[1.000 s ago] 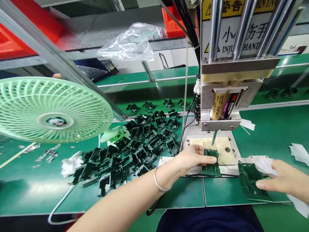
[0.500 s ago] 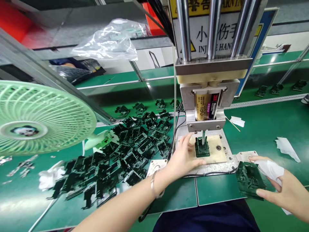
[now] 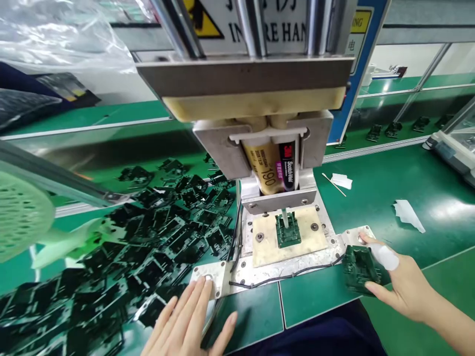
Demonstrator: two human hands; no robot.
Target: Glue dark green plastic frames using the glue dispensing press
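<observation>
A dark green part [image 3: 288, 236] stands on the cream plate [image 3: 308, 217] of the press, beneath the thin nozzle [image 3: 285, 218] under the 3M cartridge [image 3: 274, 160]. My left hand [image 3: 189, 316] holds nothing; its fingers are extended, their tips at the left metal button plate [image 3: 218, 273]. My right hand [image 3: 403, 282] grips a stack of dark green parts [image 3: 358, 269] between thumb and fingers, with white paper [image 3: 384, 256] wrapped at the fingers. One fingertip reaches the right metal button plate [image 3: 367, 231].
Many dark green parts [image 3: 129, 242] are heaped on the left of the table. A green fan [image 3: 22, 217] stands at far left. White paper scraps [image 3: 408, 215] and a thin stick [image 3: 334, 185] lie on the right. A black cable runs along the base.
My left hand has left the part on the press and moved left and toward me to the left button plate. The cartridge head appears larger as the view shifted. My right hand still holds its parts.
</observation>
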